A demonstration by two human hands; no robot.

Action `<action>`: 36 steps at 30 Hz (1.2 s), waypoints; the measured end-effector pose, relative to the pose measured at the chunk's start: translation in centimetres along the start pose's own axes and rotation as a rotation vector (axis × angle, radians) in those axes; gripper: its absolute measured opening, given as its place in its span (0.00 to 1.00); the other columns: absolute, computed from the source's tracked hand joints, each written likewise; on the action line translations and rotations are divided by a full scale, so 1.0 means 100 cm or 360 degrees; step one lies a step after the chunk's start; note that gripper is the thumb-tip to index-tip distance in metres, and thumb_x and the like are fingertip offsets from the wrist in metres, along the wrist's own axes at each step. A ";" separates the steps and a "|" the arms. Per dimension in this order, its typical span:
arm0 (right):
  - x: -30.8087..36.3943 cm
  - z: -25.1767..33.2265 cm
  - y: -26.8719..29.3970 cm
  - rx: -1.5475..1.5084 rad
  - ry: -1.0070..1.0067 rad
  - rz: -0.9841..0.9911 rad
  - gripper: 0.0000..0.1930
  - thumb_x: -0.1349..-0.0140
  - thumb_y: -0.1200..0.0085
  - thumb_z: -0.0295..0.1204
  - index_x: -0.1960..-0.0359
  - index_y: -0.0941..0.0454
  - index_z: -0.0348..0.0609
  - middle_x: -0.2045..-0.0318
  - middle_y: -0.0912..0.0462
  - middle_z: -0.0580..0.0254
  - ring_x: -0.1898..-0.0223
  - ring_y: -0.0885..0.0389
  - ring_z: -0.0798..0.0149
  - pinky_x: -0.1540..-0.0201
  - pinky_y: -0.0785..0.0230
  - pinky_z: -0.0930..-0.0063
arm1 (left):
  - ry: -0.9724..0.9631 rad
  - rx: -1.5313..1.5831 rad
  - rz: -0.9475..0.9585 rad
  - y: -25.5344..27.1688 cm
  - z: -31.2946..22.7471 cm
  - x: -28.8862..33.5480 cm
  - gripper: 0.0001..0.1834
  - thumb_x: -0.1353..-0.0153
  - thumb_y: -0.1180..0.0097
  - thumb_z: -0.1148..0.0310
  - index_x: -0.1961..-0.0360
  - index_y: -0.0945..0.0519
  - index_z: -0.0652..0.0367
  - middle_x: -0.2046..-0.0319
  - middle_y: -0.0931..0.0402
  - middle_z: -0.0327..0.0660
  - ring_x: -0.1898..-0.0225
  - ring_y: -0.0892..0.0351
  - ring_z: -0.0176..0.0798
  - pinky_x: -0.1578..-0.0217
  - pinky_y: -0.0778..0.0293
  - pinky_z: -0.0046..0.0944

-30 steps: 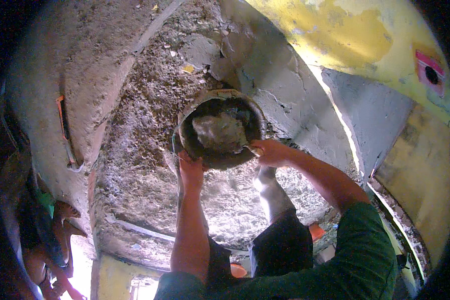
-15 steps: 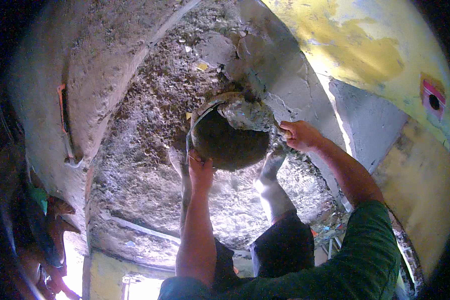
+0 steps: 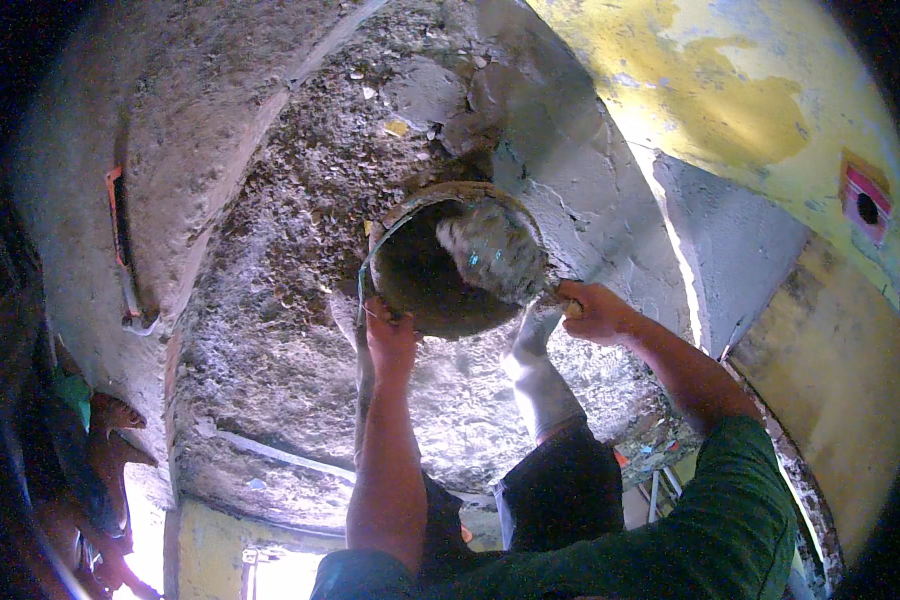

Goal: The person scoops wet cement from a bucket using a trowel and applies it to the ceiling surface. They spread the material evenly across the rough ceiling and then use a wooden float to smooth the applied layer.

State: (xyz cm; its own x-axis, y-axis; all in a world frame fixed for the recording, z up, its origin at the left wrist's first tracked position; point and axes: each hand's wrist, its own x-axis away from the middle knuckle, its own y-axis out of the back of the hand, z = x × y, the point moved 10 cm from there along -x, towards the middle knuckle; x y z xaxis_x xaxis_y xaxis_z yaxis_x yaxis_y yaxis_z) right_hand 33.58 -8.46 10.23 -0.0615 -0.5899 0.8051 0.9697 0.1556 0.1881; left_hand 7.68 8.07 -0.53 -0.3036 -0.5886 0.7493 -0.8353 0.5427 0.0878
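A dark round bucket (image 3: 410,285) is in the middle, its mouth facing me and a thin wire handle curving along its left side. My left hand (image 3: 390,338) is closed on the bucket's near left rim, by the wire. In my right hand (image 3: 600,312) is the short handle of a trowel, gripped at the bucket's right edge. The trowel (image 3: 495,255) has a broad blade coated with grey, wet-looking material and lies over the bucket's right part. What is deep inside the bucket is too dark to make out.
Rough, crumbly ground (image 3: 270,370) with rubble surrounds the bucket, and my legs stand close behind it. An orange-handled tool (image 3: 120,225) rests on the grey surface at left. A yellow painted wall (image 3: 710,90) with a pink socket box (image 3: 865,205) rises at right.
My right hand has moved a little down and nearer, and the trowel blade has swung from the bucket's far right rim over its mouth. My left hand keeps its grip on the bucket.
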 end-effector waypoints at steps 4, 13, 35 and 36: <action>-0.002 0.005 0.052 0.0071 -0.0152 -0.0434 0.14 0.50 0.48 0.28 0.60 0.31 0.41 0.78 0.27 0.55 0.77 0.26 0.56 0.73 0.34 0.63 | -0.0065 -0.0078 0.0002 -0.001 -0.010 0.001 0.20 0.45 0.50 0.81 0.51 0.37 0.58 0.60 0.28 0.44 0.67 0.24 0.35 0.77 0.22 0.33; -0.163 0.042 0.165 0.0729 -0.0014 -0.1554 0.19 0.45 0.49 0.31 0.51 0.32 0.44 0.64 0.21 0.42 0.61 0.22 0.39 0.61 0.30 0.49 | -0.0162 -0.0273 0.0022 0.002 0.002 -0.006 0.17 0.45 0.50 0.80 0.55 0.37 0.59 0.63 0.31 0.44 0.67 0.24 0.39 0.76 0.20 0.35; -0.132 -0.147 0.081 0.0582 -0.0131 -0.0199 0.11 0.52 0.46 0.29 0.67 0.26 0.38 0.79 0.23 0.51 0.77 0.25 0.55 0.72 0.34 0.58 | 0.0181 0.0075 -0.0036 0.004 0.032 -0.002 0.26 0.46 0.50 0.83 0.44 0.37 0.58 0.53 0.28 0.44 0.57 0.25 0.39 0.67 0.22 0.35; -0.139 -0.140 0.084 0.0598 -0.0093 -0.0198 0.10 0.51 0.47 0.29 0.67 0.26 0.38 0.79 0.24 0.51 0.77 0.26 0.56 0.72 0.34 0.58 | 0.0225 0.0112 -0.0059 0.004 0.030 0.000 0.26 0.46 0.50 0.83 0.44 0.37 0.58 0.54 0.28 0.44 0.58 0.24 0.38 0.70 0.21 0.34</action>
State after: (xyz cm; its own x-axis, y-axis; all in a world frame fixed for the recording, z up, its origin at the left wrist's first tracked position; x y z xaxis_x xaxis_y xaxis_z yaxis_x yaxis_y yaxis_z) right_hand 45.93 -10.05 -7.30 -0.1970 -0.5783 0.7917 0.8007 0.3711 0.4703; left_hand 5.96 6.49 -2.48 -0.2087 -0.5147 0.8316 -0.8762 0.4761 0.0748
